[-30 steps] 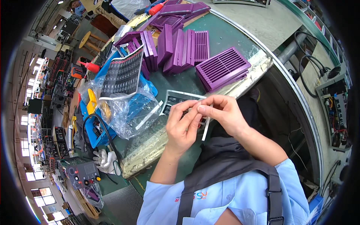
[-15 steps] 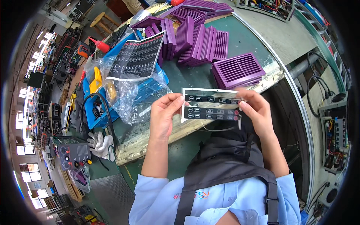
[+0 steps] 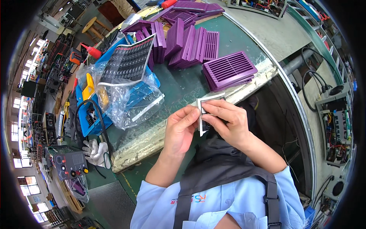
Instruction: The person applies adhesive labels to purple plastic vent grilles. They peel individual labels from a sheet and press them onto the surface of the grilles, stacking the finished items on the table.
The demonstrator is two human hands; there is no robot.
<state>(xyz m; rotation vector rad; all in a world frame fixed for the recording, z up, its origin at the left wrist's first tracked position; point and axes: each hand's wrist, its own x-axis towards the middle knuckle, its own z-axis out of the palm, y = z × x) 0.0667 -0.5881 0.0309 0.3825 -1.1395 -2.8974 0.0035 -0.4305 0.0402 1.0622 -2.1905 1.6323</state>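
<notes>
A small white-backed label sheet with dark printed panels (image 3: 204,110) is pinched between the fingers of the left hand (image 3: 182,128) and right hand (image 3: 225,121) (both closed on it), above the green workbench (image 3: 179,86) edge, near a purple plastic vent grille (image 3: 228,70).

1. We are pinching a small black-and-white label sheet (image 3: 207,110) between both hands, just below the purple grille (image 3: 230,71).
2. A black sheet of labels (image 3: 127,60) is lying on a clear plastic bag (image 3: 127,99), left of that grille.
</notes>
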